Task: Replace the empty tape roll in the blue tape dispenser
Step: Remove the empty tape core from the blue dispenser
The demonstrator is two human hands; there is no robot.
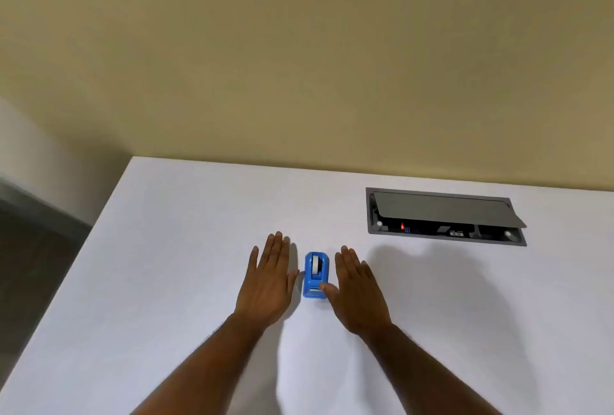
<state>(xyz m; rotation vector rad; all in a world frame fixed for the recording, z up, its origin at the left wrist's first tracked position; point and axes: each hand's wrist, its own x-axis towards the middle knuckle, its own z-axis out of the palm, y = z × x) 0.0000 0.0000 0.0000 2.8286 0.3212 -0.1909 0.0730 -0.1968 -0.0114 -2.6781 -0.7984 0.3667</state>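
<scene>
Bright, even light over the white table [172,248], no glare on it. Soft grey shadows fall right of the left hand [267,285] and right hand [360,295], and a broad one spreads toward the power box [445,217] by the far edge. Left side of the frame smears with blur. The table's far edge tilts from wide-angle distortion.

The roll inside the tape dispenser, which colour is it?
Pale grey-white, in the blue tape dispenser; the head view shows it.
</scene>
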